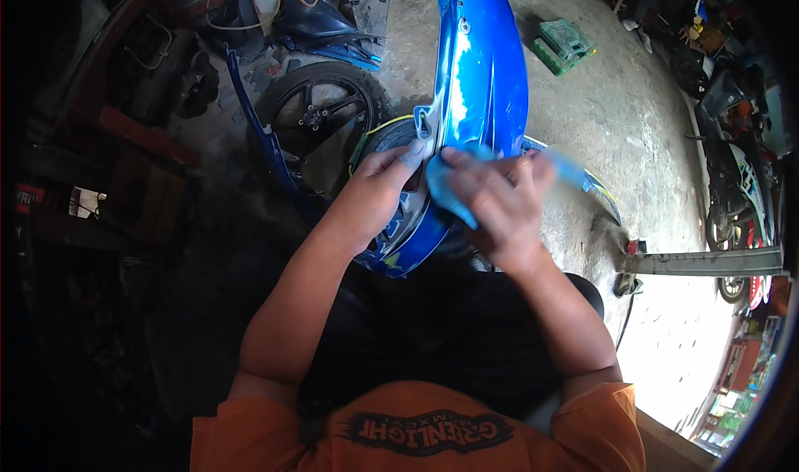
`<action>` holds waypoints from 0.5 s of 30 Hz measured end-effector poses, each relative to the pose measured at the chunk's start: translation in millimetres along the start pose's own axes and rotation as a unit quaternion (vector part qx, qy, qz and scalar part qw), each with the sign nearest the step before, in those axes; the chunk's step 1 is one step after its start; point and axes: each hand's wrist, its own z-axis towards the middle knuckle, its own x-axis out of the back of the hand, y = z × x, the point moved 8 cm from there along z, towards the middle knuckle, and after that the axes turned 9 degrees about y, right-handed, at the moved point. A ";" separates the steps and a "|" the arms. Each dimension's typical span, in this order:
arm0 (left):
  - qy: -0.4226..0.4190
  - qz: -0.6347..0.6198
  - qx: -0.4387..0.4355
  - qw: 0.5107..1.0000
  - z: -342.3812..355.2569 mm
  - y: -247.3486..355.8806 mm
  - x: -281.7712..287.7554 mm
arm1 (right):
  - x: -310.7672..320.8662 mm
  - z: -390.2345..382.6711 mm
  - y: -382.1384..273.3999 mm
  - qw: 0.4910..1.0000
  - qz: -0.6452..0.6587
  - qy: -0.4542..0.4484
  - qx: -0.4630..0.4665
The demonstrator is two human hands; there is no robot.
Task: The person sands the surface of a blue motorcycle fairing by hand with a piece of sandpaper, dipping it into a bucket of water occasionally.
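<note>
A long glossy blue motorcycle body panel (489,72) stands upright before me, its curved lower end near my lap. My left hand (379,193) is closed on its left edge, thumb lying along the pale rim. Against the panel's lower part, my right hand (506,201) presses a light blue cloth (445,194). That hand is smeared by motion, and some of its fingertips are hidden behind the cloth.
Left of the panel, a black spoked wheel (313,117) with its tyre lies on the floor beside a narrow dark blue trim piece (268,143). A green case (566,44) sits far right. Parked motorcycles (736,172) line the right side, near a grey post (703,261).
</note>
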 end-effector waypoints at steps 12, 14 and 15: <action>-0.006 0.049 -0.039 0.998 10.1 -7.7 2.6 | 2.3 4.1 28.8 0.993 -0.018 0.092 -0.069; -0.011 -0.042 -0.020 0.999 2.1 -0.2 -6.4 | -6.7 -0.5 1.8 0.998 0.050 0.040 -0.021; -0.011 -0.041 -0.018 0.999 0.8 0.1 -4.6 | -14.2 -4.9 -9.3 0.997 0.077 -0.003 0.006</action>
